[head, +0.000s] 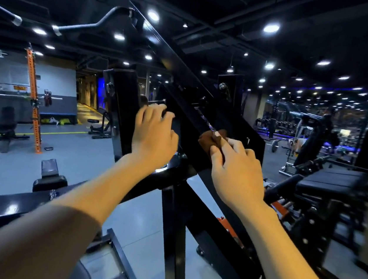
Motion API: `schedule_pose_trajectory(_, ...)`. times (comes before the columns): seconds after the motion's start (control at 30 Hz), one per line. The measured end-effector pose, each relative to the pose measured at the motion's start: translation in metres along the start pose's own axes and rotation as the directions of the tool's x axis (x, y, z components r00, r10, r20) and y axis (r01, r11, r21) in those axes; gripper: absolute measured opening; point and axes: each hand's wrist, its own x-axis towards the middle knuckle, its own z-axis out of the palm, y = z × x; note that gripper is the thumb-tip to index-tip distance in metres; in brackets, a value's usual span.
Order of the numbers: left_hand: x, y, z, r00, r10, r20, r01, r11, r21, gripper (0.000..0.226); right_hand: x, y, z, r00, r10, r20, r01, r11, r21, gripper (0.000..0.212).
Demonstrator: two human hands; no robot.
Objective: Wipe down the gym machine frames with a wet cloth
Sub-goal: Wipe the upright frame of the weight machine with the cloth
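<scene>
A black gym machine frame (175,65) rises in front of me, with a long slanted beam running from upper left down to lower right. My right hand (237,167) presses a folded brown cloth (210,140) against that slanted beam, fingers curled over the cloth. My left hand (154,134) rests on a dark part of the frame to the left of the beam, fingers bent over its edge. Most of the cloth is hidden under my right fingers.
A black upright post (174,240) stands below my hands. Black padded benches sit at lower left (49,179) and right (337,180). An orange rack (34,105) stands at far left. A pull bar (81,26) hangs overhead. Grey floor lies beyond.
</scene>
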Motion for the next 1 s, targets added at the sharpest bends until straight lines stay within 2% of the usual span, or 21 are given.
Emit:
schedule_pose_trajectory(0.07,-0.028,0.025,-0.006,0.990,-0.141,0.009,0.137,0.941,-0.311,0.030,-0.022,0.009,-0.007,1.000,0.022,-0.006,-0.022,1.000,-0.004,0.043)
schedule_pose_trajectory(0.1,-0.041,0.038,-0.011,0.977,-0.200,0.074,0.211,0.866,-0.453,0.026,-0.033,0.012,-0.011,1.000,0.029,-0.011,-0.030,0.999,-0.014,0.044)
schedule_pose_trajectory(0.17,-0.059,0.062,-0.024,0.911,-0.266,0.314,0.411,0.616,-0.672,0.021,-0.050,0.018,-0.016,0.998,0.057,-0.019,-0.058,0.997,-0.058,0.044)
schedule_pose_trajectory(0.2,-0.067,0.072,-0.033,0.865,-0.272,0.421,0.501,0.485,-0.717,0.018,-0.058,0.019,-0.020,0.997,0.078,-0.019,-0.079,0.994,-0.080,0.043)
schedule_pose_trajectory(0.27,-0.076,0.085,-0.049,0.797,-0.258,0.546,0.604,0.334,-0.724,0.013,-0.066,0.020,-0.024,0.992,0.121,-0.038,-0.124,0.990,-0.062,0.034)
schedule_pose_trajectory(0.33,-0.081,0.093,-0.067,0.760,-0.210,0.615,0.650,0.247,-0.718,0.024,-0.072,0.018,-0.025,0.987,0.139,-0.075,-0.127,0.982,0.138,0.027)
schedule_pose_trajectory(0.4,-0.083,0.097,-0.082,0.746,-0.126,0.654,0.665,0.174,-0.726,0.040,-0.076,0.011,-0.021,0.986,0.116,-0.116,-0.059,0.910,0.410,0.030)
schedule_pose_trajectory(0.47,-0.086,0.096,-0.095,0.766,-0.040,0.641,0.636,0.189,-0.748,0.035,-0.081,0.001,-0.019,0.992,0.055,-0.110,0.003,0.882,0.471,0.042)
schedule_pose_trajectory(0.53,-0.088,0.091,-0.102,0.785,-0.037,0.618,0.611,0.210,-0.764,0.019,-0.087,-0.007,-0.020,0.998,0.010,-0.069,0.024,0.880,0.474,0.050)
schedule_pose_trajectory(0.57,-0.089,0.086,-0.102,0.783,-0.064,0.619,0.616,0.209,-0.759,0.015,-0.088,-0.009,-0.021,1.000,0.024,-0.004,-0.018,0.807,0.590,0.056)
schedule_pose_trajectory(0.6,-0.091,0.080,-0.102,0.775,-0.085,0.626,0.628,0.211,-0.749,0.016,-0.090,-0.014,-0.024,0.991,0.069,0.111,-0.129,0.653,0.746,0.067)
schedule_pose_trajectory(0.63,-0.091,0.075,-0.101,0.761,-0.097,0.642,0.646,0.211,-0.734,0.018,-0.090,-0.016,-0.026,0.958,0.131,0.256,-0.287,0.446,0.848,0.076)
schedule_pose_trajectory(0.67,-0.092,0.070,-0.101,0.743,-0.102,0.661,0.666,0.208,-0.716,0.021,-0.088,-0.017,-0.027,0.902,0.174,0.396,-0.430,0.262,0.864,0.073)
schedule_pose_trajectory(0.7,-0.094,0.065,-0.100,0.730,-0.105,0.676,0.681,0.195,-0.705,0.023,-0.084,-0.018,-0.026,0.846,0.185,0.501,-0.527,0.140,0.838,0.060)
schedule_pose_trajectory(0.73,-0.096,0.061,-0.098,0.719,-0.108,0.687,0.694,0.162,-0.701,0.025,-0.082,-0.019,-0.027,0.809,0.181,0.559,-0.579,0.088,0.810,0.042)
schedule_pose_trajectory(0.8,-0.100,0.054,-0.094,0.688,-0.110,0.718,0.724,0.039,-0.688,0.028,-0.083,-0.021,-0.027,0.788,0.142,0.599,-0.610,0.048,0.791,0.028)
schedule_pose_trajectory(0.87,-0.103,0.048,-0.090,0.659,-0.100,0.745,0.744,-0.055,-0.666,0.029,-0.084,-0.024,-0.029,0.829,0.119,0.546,-0.557,0.102,0.824,0.026)
schedule_pose_trajectory(0.9,-0.103,0.047,-0.087,0.650,-0.100,0.753,0.753,-0.052,-0.656,0.028,-0.084,-0.026,-0.027,0.860,0.131,0.493,-0.510,0.166,0.844,0.023)
schedule_pose_trajectory(1.0,-0.108,0.048,-0.080,0.628,-0.203,0.751,0.773,0.056,-0.631,0.020,-0.081,-0.032,-0.019,0.930,0.235,0.283,-0.358,0.406,0.841,0.018)
